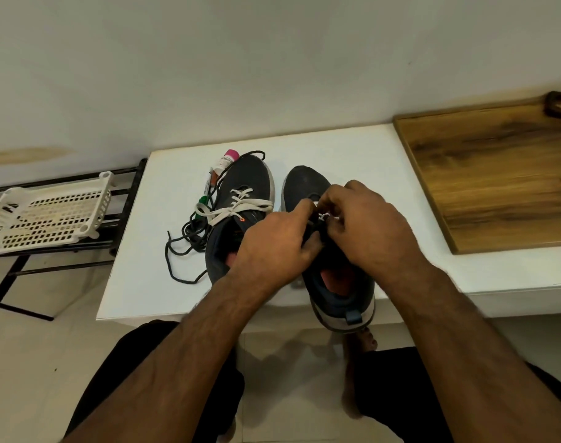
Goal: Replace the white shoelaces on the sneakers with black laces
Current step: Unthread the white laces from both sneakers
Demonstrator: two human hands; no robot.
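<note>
Dark clothing: the person's lap fills the bottom edge, a bare foot on the pale floor beneath the surface.
Right sneaker: dark navy knit sneaker with white sole, its heel hanging past the near edge of the white surface, toe pointing away.
Left hand: its grip closes round the sneaker's tongue area, fingers curled on the dark fabric.
Right hand: fingers curled, pinching at the white shoelace near the upper eyelets; only a small piece of lace shows between the hands.
Left sneaker: matching dark sneaker just beside the first, its flat white lace tied in a bow and untouched.
Black laces: thin black cords lying in a loose tangle on the surface, touching the left sneaker's outer side.
Beyond: a pink-capped tube and a green-tipped pen beside that sneaker's toe.
Far sides: a white perforated plastic tray on a black rack to the left; a wooden board to the right.
Stage, as judged: unlacing the first shoe.
Risk: the overhanging heel could tip off the edge if the lace is tugged hard; the tangled black cords may knot when lifted.
</note>
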